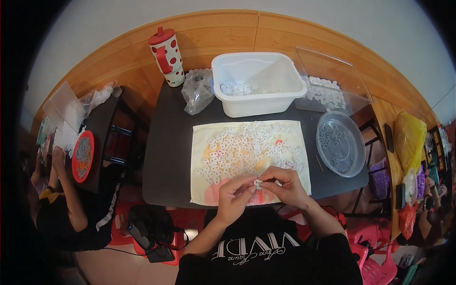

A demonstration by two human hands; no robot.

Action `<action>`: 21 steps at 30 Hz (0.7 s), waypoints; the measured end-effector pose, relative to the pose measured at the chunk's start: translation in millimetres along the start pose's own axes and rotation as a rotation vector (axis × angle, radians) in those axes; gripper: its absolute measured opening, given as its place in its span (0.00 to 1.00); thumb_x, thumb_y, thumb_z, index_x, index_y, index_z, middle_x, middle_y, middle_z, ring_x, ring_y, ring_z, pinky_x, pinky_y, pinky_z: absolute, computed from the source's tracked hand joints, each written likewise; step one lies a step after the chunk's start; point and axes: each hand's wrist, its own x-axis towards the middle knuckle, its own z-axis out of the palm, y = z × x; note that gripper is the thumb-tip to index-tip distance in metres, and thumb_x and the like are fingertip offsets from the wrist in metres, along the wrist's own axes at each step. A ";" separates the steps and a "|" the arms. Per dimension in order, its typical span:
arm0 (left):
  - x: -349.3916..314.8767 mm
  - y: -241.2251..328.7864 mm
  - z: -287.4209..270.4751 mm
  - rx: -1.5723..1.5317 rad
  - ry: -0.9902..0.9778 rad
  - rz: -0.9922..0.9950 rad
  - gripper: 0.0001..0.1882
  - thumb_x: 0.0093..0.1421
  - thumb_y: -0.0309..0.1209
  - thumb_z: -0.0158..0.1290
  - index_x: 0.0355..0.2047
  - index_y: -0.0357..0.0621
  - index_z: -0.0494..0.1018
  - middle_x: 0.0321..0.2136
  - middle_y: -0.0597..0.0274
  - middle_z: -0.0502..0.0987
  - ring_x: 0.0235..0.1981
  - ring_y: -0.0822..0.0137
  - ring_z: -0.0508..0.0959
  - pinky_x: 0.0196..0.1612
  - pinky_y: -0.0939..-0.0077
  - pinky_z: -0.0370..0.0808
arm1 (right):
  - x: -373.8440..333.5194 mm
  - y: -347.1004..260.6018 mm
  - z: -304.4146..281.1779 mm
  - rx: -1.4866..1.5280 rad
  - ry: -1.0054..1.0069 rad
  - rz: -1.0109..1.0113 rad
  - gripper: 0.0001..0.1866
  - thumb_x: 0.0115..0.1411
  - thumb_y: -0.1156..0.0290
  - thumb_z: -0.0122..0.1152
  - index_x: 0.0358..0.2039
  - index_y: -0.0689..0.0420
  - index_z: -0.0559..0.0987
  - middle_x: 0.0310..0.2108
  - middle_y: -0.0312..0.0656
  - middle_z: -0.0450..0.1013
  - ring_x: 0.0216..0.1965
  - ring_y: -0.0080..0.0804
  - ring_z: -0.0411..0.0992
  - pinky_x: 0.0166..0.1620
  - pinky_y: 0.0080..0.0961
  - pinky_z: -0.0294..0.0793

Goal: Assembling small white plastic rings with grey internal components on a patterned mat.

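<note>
The white piece is being held over the table and a yellowish towel; a white tub is standing beyond, the left hand and right hand are pinching the piece, and loose links are lying nearby.
</note>
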 end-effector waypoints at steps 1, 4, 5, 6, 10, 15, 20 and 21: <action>0.5 -2.0 -0.5 0.000 0.001 0.000 0.18 0.60 0.11 0.55 0.51 0.33 0.78 0.37 0.62 0.77 0.35 0.75 0.76 0.39 0.82 0.74 | -0.6 2.1 0.1 -0.025 -0.001 -0.027 0.07 0.61 0.84 0.63 0.40 0.64 0.80 0.33 0.37 0.76 0.34 0.21 0.73 0.38 0.19 0.71; -0.4 -4.6 -1.4 0.207 -0.012 0.074 0.17 0.60 0.12 0.55 0.49 0.33 0.78 0.36 0.62 0.77 0.35 0.74 0.76 0.38 0.82 0.74 | -2.3 12.5 -0.2 -0.044 -0.004 -0.033 0.08 0.60 0.85 0.63 0.40 0.63 0.80 0.32 0.39 0.76 0.35 0.25 0.74 0.39 0.21 0.72; -0.4 -4.3 -1.5 0.383 -0.025 0.116 0.16 0.59 0.12 0.54 0.47 0.33 0.78 0.35 0.60 0.77 0.34 0.71 0.77 0.39 0.80 0.75 | -3.5 14.7 -0.1 -0.038 -0.007 -0.015 0.08 0.59 0.85 0.63 0.40 0.63 0.79 0.32 0.40 0.76 0.36 0.28 0.75 0.39 0.22 0.72; 0.6 -4.0 -1.5 0.559 -0.037 0.160 0.16 0.58 0.12 0.54 0.46 0.34 0.77 0.35 0.57 0.78 0.34 0.68 0.78 0.39 0.79 0.75 | -2.8 14.8 -0.5 -0.037 -0.008 -0.014 0.08 0.59 0.85 0.63 0.40 0.63 0.79 0.32 0.40 0.76 0.36 0.28 0.75 0.39 0.22 0.72; 2.3 -4.0 1.5 0.807 -0.018 0.290 0.16 0.54 0.12 0.54 0.44 0.34 0.76 0.35 0.51 0.78 0.36 0.57 0.79 0.40 0.71 0.76 | -0.5 16.4 0.1 -0.265 -0.037 -0.104 0.09 0.56 0.86 0.63 0.38 0.63 0.79 0.33 0.46 0.75 0.35 0.40 0.76 0.37 0.29 0.73; 4.2 -2.7 0.0 0.958 -0.072 0.381 0.16 0.53 0.15 0.55 0.43 0.36 0.74 0.35 0.50 0.75 0.39 0.46 0.75 0.41 0.56 0.73 | -1.0 23.7 3.1 -0.450 -0.016 -0.279 0.13 0.51 0.88 0.62 0.37 0.62 0.80 0.33 0.46 0.75 0.35 0.47 0.75 0.37 0.35 0.74; 4.6 8.5 2.3 0.954 -0.098 0.391 0.14 0.51 0.15 0.56 0.39 0.35 0.75 0.35 0.51 0.77 0.37 0.48 0.76 0.39 0.59 0.74 | -5.2 20.6 4.6 -0.534 -0.013 -0.378 0.13 0.47 0.86 0.62 0.36 0.63 0.80 0.35 0.46 0.75 0.36 0.47 0.75 0.38 0.36 0.75; 7.5 10.0 1.8 0.943 -0.095 0.400 0.13 0.50 0.14 0.57 0.37 0.35 0.77 0.34 0.52 0.78 0.35 0.50 0.77 0.38 0.61 0.76 | -4.9 21.6 4.3 -0.542 -0.005 -0.382 0.13 0.47 0.86 0.62 0.36 0.63 0.80 0.35 0.46 0.75 0.36 0.47 0.75 0.38 0.36 0.75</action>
